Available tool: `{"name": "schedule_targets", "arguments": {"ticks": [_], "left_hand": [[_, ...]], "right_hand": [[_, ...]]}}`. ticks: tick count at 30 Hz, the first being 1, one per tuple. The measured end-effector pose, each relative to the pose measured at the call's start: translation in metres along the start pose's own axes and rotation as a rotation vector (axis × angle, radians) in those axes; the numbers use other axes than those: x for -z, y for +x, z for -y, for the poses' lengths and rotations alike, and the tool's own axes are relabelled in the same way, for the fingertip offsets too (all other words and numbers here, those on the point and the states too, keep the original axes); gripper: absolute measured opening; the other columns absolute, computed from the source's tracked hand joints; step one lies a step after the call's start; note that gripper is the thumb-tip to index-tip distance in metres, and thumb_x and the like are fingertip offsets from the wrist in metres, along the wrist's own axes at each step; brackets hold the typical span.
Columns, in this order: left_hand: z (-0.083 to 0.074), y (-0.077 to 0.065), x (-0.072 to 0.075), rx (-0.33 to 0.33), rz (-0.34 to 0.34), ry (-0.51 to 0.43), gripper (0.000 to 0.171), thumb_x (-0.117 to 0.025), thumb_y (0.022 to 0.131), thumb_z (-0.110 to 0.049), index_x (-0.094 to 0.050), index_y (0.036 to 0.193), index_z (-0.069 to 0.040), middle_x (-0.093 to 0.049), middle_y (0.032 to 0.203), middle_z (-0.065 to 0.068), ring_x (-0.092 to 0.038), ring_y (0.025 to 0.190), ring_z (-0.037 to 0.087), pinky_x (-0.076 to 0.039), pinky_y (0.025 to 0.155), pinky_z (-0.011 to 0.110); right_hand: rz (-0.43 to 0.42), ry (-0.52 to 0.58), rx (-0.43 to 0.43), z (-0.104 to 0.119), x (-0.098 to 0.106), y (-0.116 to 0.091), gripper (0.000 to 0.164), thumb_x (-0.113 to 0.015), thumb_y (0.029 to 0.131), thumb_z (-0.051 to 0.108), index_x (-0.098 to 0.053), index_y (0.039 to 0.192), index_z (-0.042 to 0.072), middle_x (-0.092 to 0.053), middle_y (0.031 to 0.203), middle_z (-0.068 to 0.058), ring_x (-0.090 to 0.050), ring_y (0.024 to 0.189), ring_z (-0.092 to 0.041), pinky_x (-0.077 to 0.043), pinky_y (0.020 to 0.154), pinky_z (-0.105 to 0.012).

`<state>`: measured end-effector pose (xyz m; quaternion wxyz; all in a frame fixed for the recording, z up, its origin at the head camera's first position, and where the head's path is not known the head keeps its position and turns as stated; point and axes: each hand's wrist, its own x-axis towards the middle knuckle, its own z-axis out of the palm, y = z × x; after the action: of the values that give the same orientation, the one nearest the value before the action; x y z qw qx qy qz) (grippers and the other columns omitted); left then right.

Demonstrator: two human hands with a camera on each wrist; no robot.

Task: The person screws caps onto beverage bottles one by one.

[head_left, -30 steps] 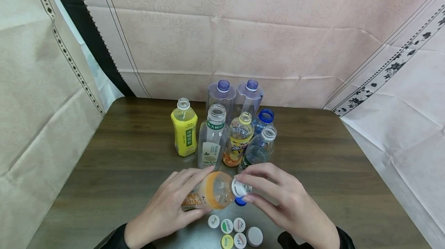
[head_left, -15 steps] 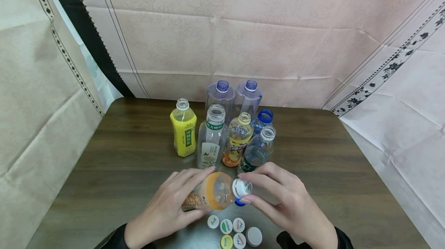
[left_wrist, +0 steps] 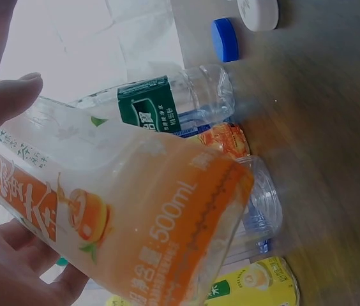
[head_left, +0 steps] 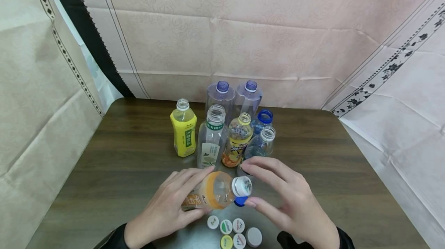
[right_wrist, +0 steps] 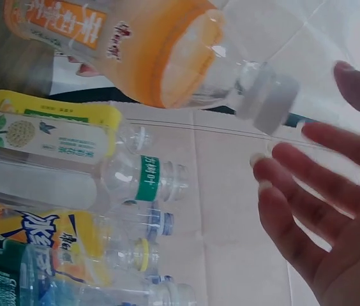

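Observation:
An orange-labelled plastic bottle [head_left: 219, 189] is tilted on its side, its neck toward the right, and my left hand [head_left: 174, 202] grips it round the body. A white cap [head_left: 242, 186] sits on its mouth. My right hand [head_left: 290, 199] is spread around the cap, thumb and fingers apart from it; the right wrist view shows a gap between the cap [right_wrist: 274, 102] and the fingertips [right_wrist: 258, 159]. In the left wrist view the bottle's label [left_wrist: 90, 210] fills the middle, with the thumb [left_wrist: 11, 99] laid across the bottle's side. Below the bottle neck lies a blue cap [head_left: 240, 201].
Uncapped bottles stand behind the hands: a yellow one [head_left: 184, 133], a clear one with a green neck band [head_left: 213, 141], an orange-drink one [head_left: 238, 143], and several others. Several loose caps [head_left: 239, 240] lie near the table's front. A patterned cloth [head_left: 222, 48] hangs behind the table [head_left: 139, 152].
My right fingers and thumb have come off the white cap and spread apart, so more of the cap shows. The left hand and the orange-labelled bottle have barely moved.

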<state>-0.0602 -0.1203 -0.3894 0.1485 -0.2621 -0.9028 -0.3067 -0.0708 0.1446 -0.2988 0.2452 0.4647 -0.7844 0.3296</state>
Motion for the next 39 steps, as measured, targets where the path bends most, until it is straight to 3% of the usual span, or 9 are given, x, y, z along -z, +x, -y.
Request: {"name": "schedule_targets", "arguments": {"ticks": [7, 15, 26, 39], "left_hand": [[0.0015, 0.0005, 0.0005, -0.006, -0.016, 0.003, 0.089, -0.083, 0.072, -0.044, -0.036, 0.147, -0.034, -0.056, 0.130, -0.015, -0.054, 0.110, 0.002, -0.051, 0.083, 0.031], [0.0008, 0.0000, 0.0012, 0.009, -0.009, -0.005, 0.091, -0.085, 0.070, -0.043, -0.037, 0.147, -0.034, -0.056, 0.129, -0.015, -0.053, 0.109, 0.002, -0.052, 0.084, 0.033], [0.0010, 0.0002, 0.0008, -0.002, -0.011, -0.003, 0.093, -0.086, 0.069, -0.041, -0.036, 0.148, -0.035, -0.056, 0.129, -0.015, -0.054, 0.111, 0.003, -0.052, 0.084, 0.033], [0.0000, -0.0006, 0.0016, 0.008, -0.001, 0.004, 0.095, -0.087, 0.068, -0.040, -0.035, 0.148, -0.036, -0.055, 0.128, -0.015, -0.053, 0.110, 0.002, -0.052, 0.086, 0.035]], "right_hand": [[0.080, 0.079, 0.101, -0.0035, 0.0016, 0.0004, 0.032, -0.063, 0.094, 0.022, -0.066, 0.121, 0.006, -0.063, 0.121, -0.011, -0.060, 0.108, -0.019, -0.050, 0.092, -0.015], [0.096, 0.067, 0.071, -0.0043, 0.0006, -0.0027, 0.030, -0.059, 0.096, 0.022, -0.066, 0.122, 0.009, -0.064, 0.120, -0.007, -0.061, 0.106, -0.015, -0.050, 0.090, -0.014], [0.031, 0.064, 0.031, -0.0041, -0.0032, -0.0035, 0.026, -0.066, 0.092, 0.023, -0.070, 0.113, 0.010, -0.067, 0.108, -0.003, -0.066, 0.094, -0.011, -0.053, 0.083, -0.014], [-0.024, 0.066, 0.017, -0.0025, -0.0071, -0.0021, 0.024, -0.070, 0.088, 0.024, -0.072, 0.106, 0.009, -0.066, 0.094, 0.001, -0.059, 0.079, -0.004, -0.049, 0.067, -0.009]]}}
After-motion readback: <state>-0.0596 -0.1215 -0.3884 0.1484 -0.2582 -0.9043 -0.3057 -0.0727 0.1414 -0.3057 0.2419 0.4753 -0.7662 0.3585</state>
